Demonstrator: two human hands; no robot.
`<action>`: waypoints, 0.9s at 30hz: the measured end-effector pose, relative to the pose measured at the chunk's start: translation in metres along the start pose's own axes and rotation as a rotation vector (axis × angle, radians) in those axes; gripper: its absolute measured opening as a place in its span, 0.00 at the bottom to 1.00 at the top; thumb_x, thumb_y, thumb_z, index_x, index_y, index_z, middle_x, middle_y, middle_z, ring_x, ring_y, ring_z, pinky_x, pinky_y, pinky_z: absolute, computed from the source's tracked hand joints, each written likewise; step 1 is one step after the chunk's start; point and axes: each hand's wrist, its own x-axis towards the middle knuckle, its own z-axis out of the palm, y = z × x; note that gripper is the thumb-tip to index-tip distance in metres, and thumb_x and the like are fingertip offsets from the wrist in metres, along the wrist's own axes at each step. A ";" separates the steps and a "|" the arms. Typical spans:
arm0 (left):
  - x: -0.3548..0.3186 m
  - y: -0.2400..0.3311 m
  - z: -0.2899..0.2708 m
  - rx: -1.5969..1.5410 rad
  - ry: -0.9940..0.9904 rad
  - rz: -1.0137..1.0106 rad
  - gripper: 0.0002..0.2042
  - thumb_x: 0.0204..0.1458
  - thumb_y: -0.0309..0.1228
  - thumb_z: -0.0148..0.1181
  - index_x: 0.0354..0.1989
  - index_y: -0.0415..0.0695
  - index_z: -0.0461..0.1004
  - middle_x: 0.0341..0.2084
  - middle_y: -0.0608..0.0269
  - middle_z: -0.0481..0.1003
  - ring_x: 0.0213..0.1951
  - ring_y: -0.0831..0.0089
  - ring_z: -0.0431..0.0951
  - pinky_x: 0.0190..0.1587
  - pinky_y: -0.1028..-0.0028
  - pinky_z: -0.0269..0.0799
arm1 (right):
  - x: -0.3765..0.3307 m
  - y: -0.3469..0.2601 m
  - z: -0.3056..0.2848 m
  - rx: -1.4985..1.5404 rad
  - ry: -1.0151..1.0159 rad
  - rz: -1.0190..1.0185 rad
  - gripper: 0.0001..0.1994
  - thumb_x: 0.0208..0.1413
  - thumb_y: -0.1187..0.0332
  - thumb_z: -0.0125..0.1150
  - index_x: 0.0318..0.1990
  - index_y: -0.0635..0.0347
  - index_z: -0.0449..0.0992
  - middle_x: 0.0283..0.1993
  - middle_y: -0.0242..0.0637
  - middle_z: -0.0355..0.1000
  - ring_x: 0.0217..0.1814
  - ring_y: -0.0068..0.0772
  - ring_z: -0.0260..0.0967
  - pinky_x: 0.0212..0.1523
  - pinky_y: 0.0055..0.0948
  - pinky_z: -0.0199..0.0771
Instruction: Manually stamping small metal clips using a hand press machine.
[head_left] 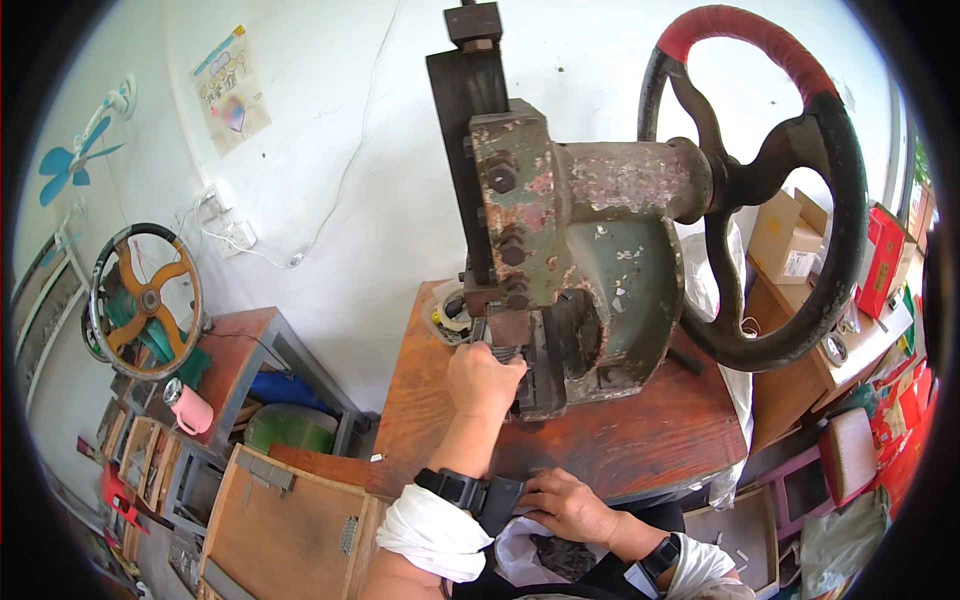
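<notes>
One green hand press (pixel 590 270), left hand (pixel 485 380) fingers curled at its die; right hand (pixel 565 505) fingers spread over one bag (pixel 520 555).

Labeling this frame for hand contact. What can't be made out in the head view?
- Whatever the left hand holds at the press: hidden by its own fingers.
- White bag contents: dark, too small; right hand partly covers it.
- Press top: cut off by the upper edge.
</notes>
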 end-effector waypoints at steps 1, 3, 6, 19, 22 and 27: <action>-0.002 0.003 0.006 0.016 0.045 0.062 0.18 0.38 0.40 0.67 0.27 0.33 0.76 0.27 0.41 0.76 0.33 0.46 0.78 0.39 0.56 0.74 | -0.001 0.001 0.000 -0.007 0.005 -0.007 0.11 0.44 0.72 0.66 0.38 0.57 0.78 0.41 0.36 0.72 0.47 0.43 0.69 0.49 0.38 0.71; -0.003 0.002 0.010 -0.042 0.115 0.188 0.17 0.46 0.37 0.64 0.30 0.31 0.75 0.25 0.42 0.76 0.31 0.47 0.77 0.38 0.57 0.73 | -0.002 0.004 0.001 0.010 0.019 -0.011 0.11 0.44 0.72 0.66 0.38 0.58 0.78 0.42 0.36 0.72 0.47 0.43 0.69 0.49 0.37 0.71; 0.002 -0.003 -0.008 -0.274 -0.195 -0.002 0.15 0.48 0.36 0.63 0.32 0.32 0.76 0.25 0.42 0.77 0.31 0.49 0.78 0.38 0.60 0.73 | -0.003 0.006 -0.009 0.050 0.050 -0.008 0.11 0.44 0.73 0.66 0.38 0.58 0.78 0.42 0.37 0.72 0.46 0.44 0.69 0.48 0.37 0.72; 0.010 -0.032 0.008 -0.474 -0.155 0.080 0.10 0.53 0.22 0.55 0.41 0.33 0.77 0.30 0.50 0.80 0.33 0.72 0.79 0.39 0.73 0.71 | 0.123 0.051 -0.049 -0.193 0.452 0.197 0.07 0.44 0.76 0.65 0.33 0.62 0.78 0.36 0.45 0.72 0.35 0.50 0.72 0.36 0.40 0.75; 0.012 -0.033 0.008 -0.470 -0.160 0.064 0.10 0.52 0.22 0.55 0.41 0.33 0.77 0.31 0.49 0.80 0.34 0.70 0.79 0.40 0.73 0.71 | 0.128 0.053 -0.043 -0.291 0.440 0.225 0.05 0.44 0.75 0.64 0.31 0.61 0.78 0.35 0.44 0.72 0.34 0.49 0.72 0.35 0.41 0.74; 0.009 -0.023 0.001 -0.332 -0.137 0.086 0.10 0.50 0.22 0.56 0.41 0.33 0.77 0.32 0.46 0.79 0.35 0.63 0.80 0.40 0.71 0.72 | 0.134 0.052 -0.045 -0.338 0.458 0.091 0.06 0.44 0.77 0.62 0.32 0.60 0.78 0.35 0.42 0.72 0.36 0.49 0.71 0.37 0.41 0.74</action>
